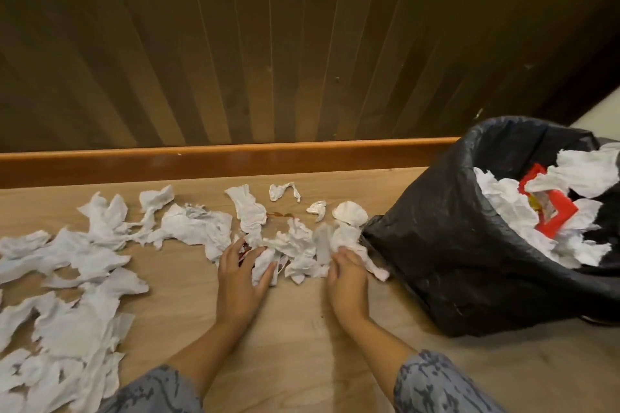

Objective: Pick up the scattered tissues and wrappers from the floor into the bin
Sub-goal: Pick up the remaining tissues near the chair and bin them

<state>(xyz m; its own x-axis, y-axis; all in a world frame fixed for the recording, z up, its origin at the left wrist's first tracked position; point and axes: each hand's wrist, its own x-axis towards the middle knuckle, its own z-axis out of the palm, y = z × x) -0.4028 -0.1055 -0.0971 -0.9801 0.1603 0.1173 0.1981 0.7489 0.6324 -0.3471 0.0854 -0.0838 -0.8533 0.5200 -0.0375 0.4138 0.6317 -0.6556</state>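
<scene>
A small heap of tissues (295, 248) is being gathered on the floor (295, 329), just beside the bin (446, 245). It is cupped from either side by the left hand (240, 282) and right hand (345, 278), fingers curled into the paper. Next, by judgement, the bundle must be squeezed together and lifted rightward over the bin's rim; many more tissues (67, 278) lie to the left.

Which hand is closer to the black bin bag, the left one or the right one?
Right. The right hand rests on the tissue clump just beside the base of the black bin bag. The left hand lies further away, at the clump's far side from the bag.
</scene>
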